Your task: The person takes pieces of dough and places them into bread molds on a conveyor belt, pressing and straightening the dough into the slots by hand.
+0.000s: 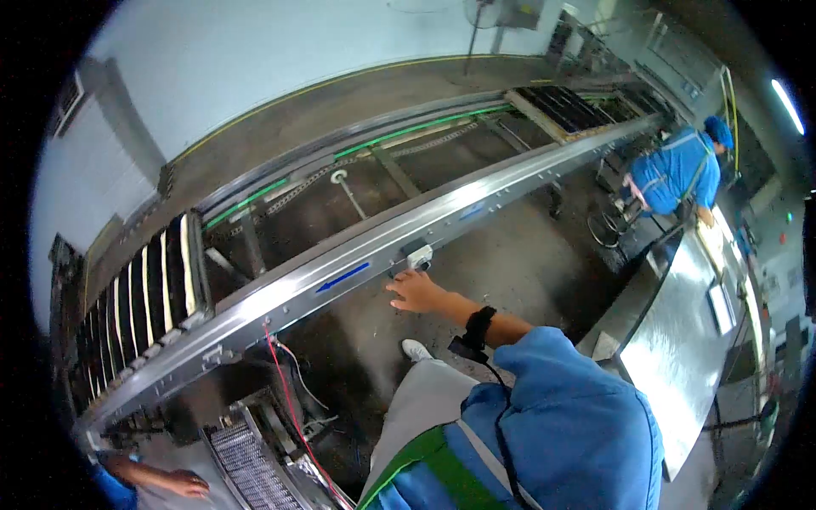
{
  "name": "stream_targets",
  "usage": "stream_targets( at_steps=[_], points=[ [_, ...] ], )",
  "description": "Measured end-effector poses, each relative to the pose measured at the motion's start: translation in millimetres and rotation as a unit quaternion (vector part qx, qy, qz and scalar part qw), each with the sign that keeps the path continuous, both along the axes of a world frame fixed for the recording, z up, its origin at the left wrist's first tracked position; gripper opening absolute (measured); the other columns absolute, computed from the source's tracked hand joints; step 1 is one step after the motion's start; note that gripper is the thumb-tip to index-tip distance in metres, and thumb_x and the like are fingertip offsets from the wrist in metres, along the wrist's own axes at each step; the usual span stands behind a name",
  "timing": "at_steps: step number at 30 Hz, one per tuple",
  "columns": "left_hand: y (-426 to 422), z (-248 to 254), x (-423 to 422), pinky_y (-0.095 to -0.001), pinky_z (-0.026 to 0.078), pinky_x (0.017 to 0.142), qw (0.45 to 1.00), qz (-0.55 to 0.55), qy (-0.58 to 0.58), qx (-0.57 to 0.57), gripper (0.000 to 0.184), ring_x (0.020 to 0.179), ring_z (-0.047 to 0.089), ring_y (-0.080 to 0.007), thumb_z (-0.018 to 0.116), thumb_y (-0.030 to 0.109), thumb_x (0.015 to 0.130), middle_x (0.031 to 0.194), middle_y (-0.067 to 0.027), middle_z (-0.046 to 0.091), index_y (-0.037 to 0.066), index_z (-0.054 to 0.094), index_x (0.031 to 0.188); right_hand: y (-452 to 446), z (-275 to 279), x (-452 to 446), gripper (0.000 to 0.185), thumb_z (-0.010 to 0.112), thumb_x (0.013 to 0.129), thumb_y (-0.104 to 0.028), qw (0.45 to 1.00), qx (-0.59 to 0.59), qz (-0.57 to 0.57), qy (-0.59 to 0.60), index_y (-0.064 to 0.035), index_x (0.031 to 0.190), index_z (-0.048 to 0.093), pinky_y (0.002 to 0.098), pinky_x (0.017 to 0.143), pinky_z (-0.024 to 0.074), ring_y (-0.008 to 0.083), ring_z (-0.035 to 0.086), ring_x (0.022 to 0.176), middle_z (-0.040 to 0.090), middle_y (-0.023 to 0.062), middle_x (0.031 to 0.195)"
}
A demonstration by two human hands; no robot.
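My right hand (pixel 416 291) reaches out beside the side rail of a long metal conveyor (pixel 374 255), a dark band around its wrist. Its fingers are stretched out and slightly spread, with nothing seen in them. They are just below a small pale switch box (pixel 418 255) on the rail; whether they touch it I cannot tell. Left of the box, a blue arrow (pixel 342 277) on the rail points left. My left hand is out of view.
Framed trays of dark and pale strips (pixel 140 297) and dark panels (pixel 565 112) ride the conveyor. Another person's hand (pixel 185 484) is at lower left, near a ridged metal unit (pixel 251 463). A worker in blue (pixel 667 174) sits by a steel table (pixel 671 340). A red cable (pixel 289 395) hangs down.
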State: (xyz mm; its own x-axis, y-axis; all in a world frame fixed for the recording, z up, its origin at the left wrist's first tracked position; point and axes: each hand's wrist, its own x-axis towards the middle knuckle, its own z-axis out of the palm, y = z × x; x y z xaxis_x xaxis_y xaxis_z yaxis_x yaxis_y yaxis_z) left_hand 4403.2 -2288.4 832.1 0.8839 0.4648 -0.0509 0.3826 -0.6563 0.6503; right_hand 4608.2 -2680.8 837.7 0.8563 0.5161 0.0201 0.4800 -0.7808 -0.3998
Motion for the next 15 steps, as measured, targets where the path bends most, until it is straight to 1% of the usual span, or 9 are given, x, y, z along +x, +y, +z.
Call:
stream_targets(
  at_steps=[1,2,4,7,8,10,11,13,15],
  points=[
    [43,2,-16,-0.0341,0.038,0.082,1.000,-0.012,-0.001,-0.009,0.050,0.100,0.046,-0.0273,0.044,0.034,0.079,0.110,-0.0167,0.047,0.001,0.040,0.116,45,2,-28,0.042,0.050,0.073,-0.037,1.000,-0.015,-0.013,0.013,-0.0111,0.107,0.048,0.0484,0.080,0.0324,0.0314,0.038,0.103,0.044,0.0140,0.109],
    [49,3,-12,-0.0341,0.038,0.082,1.000,-0.023,0.001,-0.015,0.050,0.100,0.045,-0.0272,0.044,0.034,0.079,0.111,-0.0165,0.047,0.001,0.040,0.116,46,2,-28,0.042,0.050,0.073,-0.037,0.999,-0.015,-0.028,0.009,-0.0111,0.107,0.048,0.0484,0.080,0.0324,0.0314,0.038,0.103,0.044,0.0140,0.109],
    [53,3,3,-0.0340,0.037,0.082,0.999,-0.036,0.007,-0.024,0.050,0.100,0.045,-0.0270,0.044,0.034,0.079,0.111,-0.0163,0.047,0.001,0.039,0.116,49,6,-21,0.041,0.050,0.073,-0.036,0.997,-0.049,-0.026,0.047,-0.0115,0.106,0.048,0.0474,0.079,0.0336,0.0313,0.039,0.102,0.045,0.0134,0.108],
    [57,1,20,-0.0339,0.037,0.082,0.998,-0.043,0.018,-0.039,0.050,0.100,0.045,-0.0268,0.044,0.034,0.079,0.111,-0.0160,0.047,0.001,0.039,0.116,56,12,-5,0.040,0.049,0.073,-0.035,0.996,-0.032,-0.027,0.074,-0.0121,0.106,0.048,0.0464,0.078,0.0344,0.0315,0.041,0.101,0.046,0.0127,0.105],
    [59,0,26,-0.0339,0.037,0.083,0.998,-0.044,0.021,-0.043,0.050,0.100,0.045,-0.0267,0.044,0.034,0.079,0.111,-0.0158,0.047,0.001,0.039,0.116,58,11,-2,0.040,0.049,0.073,-0.035,0.996,-0.032,-0.035,0.071,-0.0121,0.106,0.048,0.0464,0.078,0.0344,0.0315,0.041,0.101,0.046,0.0127,0.105],
    [61,1,34,-0.0338,0.037,0.083,0.997,-0.045,0.026,-0.048,0.050,0.101,0.045,-0.0265,0.043,0.034,0.079,0.111,-0.0156,0.046,0.001,0.039,0.116,63,9,5,0.040,0.049,0.073,-0.036,0.999,-0.013,-0.028,0.014,-0.0123,0.106,0.048,0.0456,0.078,0.0350,0.0319,0.042,0.099,0.047,0.0122,0.104],
    [60,1,36,-0.0338,0.037,0.083,0.997,-0.045,0.029,-0.053,0.050,0.101,0.045,-0.0264,0.043,0.034,0.079,0.111,-0.0155,0.046,0.001,0.039,0.116,61,8,8,0.040,0.049,0.073,-0.036,0.999,-0.014,-0.034,0.013,-0.0123,0.106,0.048,0.0456,0.078,0.0350,0.0319,0.042,0.099,0.047,0.0122,0.104],
    [59,2,42,-0.0337,0.036,0.083,0.997,-0.045,0.032,-0.060,0.050,0.101,0.045,-0.0262,0.043,0.034,0.079,0.111,-0.0153,0.046,0.001,0.039,0.116,58,8,13,0.040,0.048,0.074,-0.036,1.000,-0.022,0.002,-0.001,-0.0115,0.106,0.048,0.0451,0.078,0.0355,0.0321,0.042,0.100,0.047,0.0125,0.105],
    [56,2,45,-0.0336,0.036,0.083,0.996,-0.042,0.033,-0.066,0.049,0.101,0.044,-0.0260,0.043,0.034,0.079,0.111,-0.0150,0.046,0.001,0.039,0.116,54,6,16,0.040,0.048,0.075,-0.036,1.000,-0.021,-0.005,0.000,-0.0110,0.106,0.048,0.0449,0.079,0.0354,0.0319,0.042,0.101,0.046,0.0126,0.106]
  ],
)
